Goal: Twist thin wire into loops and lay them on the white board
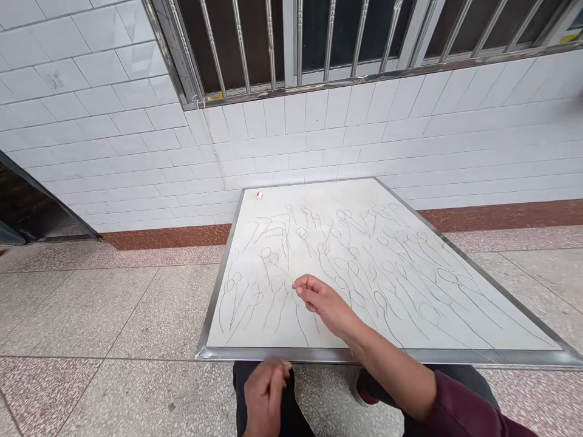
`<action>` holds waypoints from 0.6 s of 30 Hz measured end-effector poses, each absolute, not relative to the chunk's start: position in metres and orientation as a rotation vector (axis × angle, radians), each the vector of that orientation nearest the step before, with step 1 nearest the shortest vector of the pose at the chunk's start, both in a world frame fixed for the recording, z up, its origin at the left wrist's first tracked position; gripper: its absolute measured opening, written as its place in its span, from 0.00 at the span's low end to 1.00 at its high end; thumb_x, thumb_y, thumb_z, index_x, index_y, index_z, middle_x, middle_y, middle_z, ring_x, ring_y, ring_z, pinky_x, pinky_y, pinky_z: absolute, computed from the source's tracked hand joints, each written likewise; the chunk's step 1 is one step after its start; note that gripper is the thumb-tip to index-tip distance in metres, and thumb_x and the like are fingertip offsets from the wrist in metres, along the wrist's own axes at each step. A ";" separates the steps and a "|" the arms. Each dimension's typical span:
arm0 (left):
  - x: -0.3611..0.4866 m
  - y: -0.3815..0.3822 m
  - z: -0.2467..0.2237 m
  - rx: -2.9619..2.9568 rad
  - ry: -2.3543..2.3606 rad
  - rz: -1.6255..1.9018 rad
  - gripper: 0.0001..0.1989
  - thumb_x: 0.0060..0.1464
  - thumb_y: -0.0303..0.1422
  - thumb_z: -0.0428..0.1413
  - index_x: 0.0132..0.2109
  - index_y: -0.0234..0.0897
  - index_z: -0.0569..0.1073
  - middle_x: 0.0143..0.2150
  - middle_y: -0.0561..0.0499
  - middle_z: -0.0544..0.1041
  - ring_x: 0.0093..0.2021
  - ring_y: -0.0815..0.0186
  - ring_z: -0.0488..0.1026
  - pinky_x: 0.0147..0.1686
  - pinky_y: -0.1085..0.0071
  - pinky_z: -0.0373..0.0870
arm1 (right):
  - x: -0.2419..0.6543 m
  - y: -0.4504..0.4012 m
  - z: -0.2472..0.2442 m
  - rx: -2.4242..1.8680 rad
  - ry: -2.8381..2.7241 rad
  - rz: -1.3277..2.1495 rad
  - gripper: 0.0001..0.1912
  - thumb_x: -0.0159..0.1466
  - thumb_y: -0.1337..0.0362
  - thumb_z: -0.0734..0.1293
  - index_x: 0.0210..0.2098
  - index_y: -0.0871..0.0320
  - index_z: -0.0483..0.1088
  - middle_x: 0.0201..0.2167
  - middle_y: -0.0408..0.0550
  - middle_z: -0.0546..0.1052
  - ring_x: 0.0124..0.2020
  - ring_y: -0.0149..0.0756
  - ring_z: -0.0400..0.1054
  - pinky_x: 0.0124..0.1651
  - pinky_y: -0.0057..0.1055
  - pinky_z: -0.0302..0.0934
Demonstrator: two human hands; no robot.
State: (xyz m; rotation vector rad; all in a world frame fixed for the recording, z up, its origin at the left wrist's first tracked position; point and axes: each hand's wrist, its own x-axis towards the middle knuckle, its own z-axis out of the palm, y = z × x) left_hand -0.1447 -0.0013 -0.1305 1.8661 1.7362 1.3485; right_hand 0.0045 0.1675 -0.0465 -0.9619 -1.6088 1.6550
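Dozens of thin, mostly looped wires (300, 325) lie spread over the white counter (282, 194) in the head view, many crossing one another towards the right. The right hand (296, 286) has its grip pinched, thumb against fingertip, on one held strand (283, 273), whose loop points away over the left part of the surface; whether that loop touches it, I cannot tell. So slight a hold could let the strand slip or twist, and its loop could hook a neighbour if dragged sideways. The left hand (266, 394), blurred and curled below the near metal edging (319, 355), may or may not hold something. The right forearm passes low over the near side, so a careless sweep could disturb wires there.
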 end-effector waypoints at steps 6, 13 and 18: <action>-0.122 0.031 -0.014 0.648 1.324 1.870 0.17 0.55 0.41 0.63 0.49 0.38 0.78 0.44 0.46 0.81 0.41 0.64 0.77 0.41 0.69 0.73 | 0.052 0.098 -0.036 -0.813 -1.381 1.863 0.08 0.66 0.55 0.67 0.38 0.53 0.70 0.27 0.38 0.59 0.25 0.28 0.48 0.29 0.27 0.45; -0.079 0.025 0.014 0.503 1.154 1.873 0.16 0.46 0.39 0.69 0.41 0.35 0.82 0.36 0.47 0.81 0.34 0.67 0.76 0.35 0.71 0.74 | 0.083 0.063 -0.025 -0.751 -1.543 1.710 0.12 0.66 0.53 0.67 0.38 0.55 0.69 0.31 0.41 0.66 0.33 0.31 0.58 0.38 0.30 0.54; -0.062 0.015 0.019 0.574 1.120 1.748 0.16 0.45 0.39 0.69 0.40 0.35 0.82 0.31 0.49 0.80 0.30 0.69 0.75 0.32 0.73 0.74 | 0.092 0.055 -0.012 -0.738 -1.598 1.541 0.12 0.66 0.53 0.67 0.42 0.55 0.69 0.36 0.44 0.70 0.36 0.32 0.62 0.41 0.31 0.58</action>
